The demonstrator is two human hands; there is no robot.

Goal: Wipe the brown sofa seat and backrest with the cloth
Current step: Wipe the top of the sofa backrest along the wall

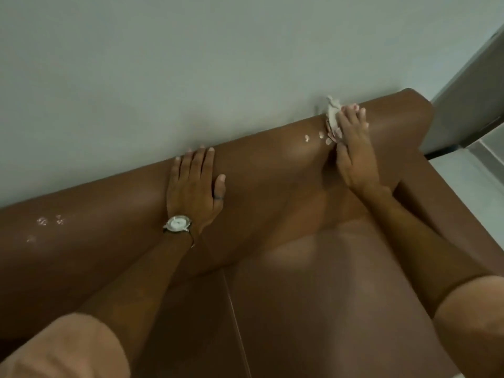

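The cloth (333, 115), pale and crumpled, lies mostly hidden under the right hand (353, 148), whose fingers (351, 110) press it flat on the smooth brown sofa (272, 170) backrest's top edge. The left hand (195, 184) rests splayed, grasping nothing.

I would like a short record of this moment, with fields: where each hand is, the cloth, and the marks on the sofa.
left hand: flat on the backrest, empty, open
right hand: pressing the cloth on the backrest top
cloth: white, crumpled, near the wall
white marks: beside the cloth; more at far left
watch: on the left wrist
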